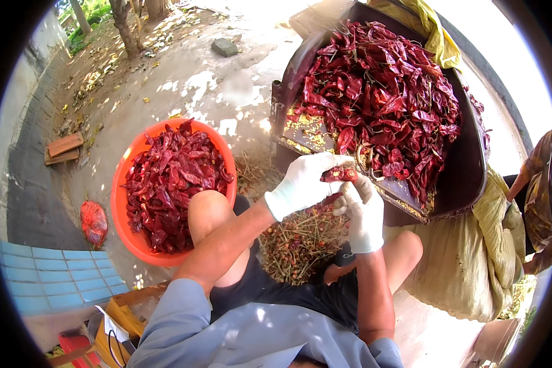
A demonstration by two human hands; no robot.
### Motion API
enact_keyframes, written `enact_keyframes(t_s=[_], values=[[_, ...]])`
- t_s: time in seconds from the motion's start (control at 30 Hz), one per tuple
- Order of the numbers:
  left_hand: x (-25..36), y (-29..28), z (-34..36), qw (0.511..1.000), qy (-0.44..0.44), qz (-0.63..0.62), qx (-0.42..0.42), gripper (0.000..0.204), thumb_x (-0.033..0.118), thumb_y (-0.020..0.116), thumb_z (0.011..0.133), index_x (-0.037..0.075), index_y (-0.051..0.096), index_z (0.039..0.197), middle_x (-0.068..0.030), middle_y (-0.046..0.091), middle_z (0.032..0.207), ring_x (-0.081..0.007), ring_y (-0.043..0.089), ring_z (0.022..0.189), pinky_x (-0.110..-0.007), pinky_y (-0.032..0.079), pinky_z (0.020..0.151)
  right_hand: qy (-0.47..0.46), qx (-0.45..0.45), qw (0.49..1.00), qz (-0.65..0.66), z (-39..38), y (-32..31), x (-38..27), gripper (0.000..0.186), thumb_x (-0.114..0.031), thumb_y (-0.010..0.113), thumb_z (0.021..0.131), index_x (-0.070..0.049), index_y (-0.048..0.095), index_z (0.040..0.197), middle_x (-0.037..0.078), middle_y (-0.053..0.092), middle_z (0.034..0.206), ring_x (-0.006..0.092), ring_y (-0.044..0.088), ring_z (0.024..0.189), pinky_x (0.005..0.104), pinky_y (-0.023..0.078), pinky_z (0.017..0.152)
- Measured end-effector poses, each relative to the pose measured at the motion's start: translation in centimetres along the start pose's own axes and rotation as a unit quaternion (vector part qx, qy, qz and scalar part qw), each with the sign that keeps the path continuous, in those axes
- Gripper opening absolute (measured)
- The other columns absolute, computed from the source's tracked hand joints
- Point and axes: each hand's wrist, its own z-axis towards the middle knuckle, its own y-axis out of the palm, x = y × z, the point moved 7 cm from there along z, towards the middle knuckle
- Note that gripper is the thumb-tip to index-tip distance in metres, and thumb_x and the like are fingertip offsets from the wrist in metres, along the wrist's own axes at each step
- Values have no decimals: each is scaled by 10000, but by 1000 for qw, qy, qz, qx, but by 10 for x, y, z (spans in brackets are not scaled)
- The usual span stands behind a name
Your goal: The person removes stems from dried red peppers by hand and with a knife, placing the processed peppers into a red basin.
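Observation:
Both my hands wear white knit gloves and meet in front of me, above a heap of dry stems. My left hand (pixel 310 183) is closed round a dried red chili pepper (pixel 340 175), thumb and fingers pinching it. Close against the pepper's right end is my right hand (pixel 364 216), its fingers bent and pinched together; the exact contact is partly hidden by the fingers. Below them, stems and bits of red pepper form the heap (pixel 300 248) between my legs.
An orange tub (pixel 121 224) of dried chili peppers stands at my left. Ahead right, a dark metal container (pixel 472 153) holds a big pile of peppers, with yellow seeds on its near side. A tan sack (pixel 457 270) and another person (pixel 543 190) are at the right.

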Motion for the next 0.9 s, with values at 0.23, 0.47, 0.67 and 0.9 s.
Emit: enact_keyframes(t_s=[0.23,0.47,0.67,0.9], values=[[27,-38,-5,989,22,144,-26,409,222,778,815,129,684,1202,-111,687,961,-258,667,845,-347,532,795,7,6,1000,-9,-9,-36,-8,237,-139,598,987,9,630,1170,7,638,813,55,535,580,200,428,505],[-9,-239,-93,848,-251,457,102,657,355,800,754,116,600,1333,-143,643,1258,-302,606,1186,-394,472,1012,36,-7,999,24,2,-95,10,138,-170,613,982,-50,638,1045,1,646,772,40,527,492,188,455,436],[-29,-295,-183,778,-339,504,160,445,330,698,891,67,661,1248,-140,681,1205,-264,660,1097,-360,506,956,57,-52,992,96,48,-109,15,297,-112,573,992,-54,545,1283,37,632,994,127,647,788,279,576,701],[-12,-79,-40,928,-172,331,-14,287,218,651,915,54,705,1145,-132,723,1037,-245,694,870,-324,532,815,21,-100,988,115,40,-104,20,455,-112,635,961,-26,502,1387,72,611,1162,157,633,940,304,563,831]])
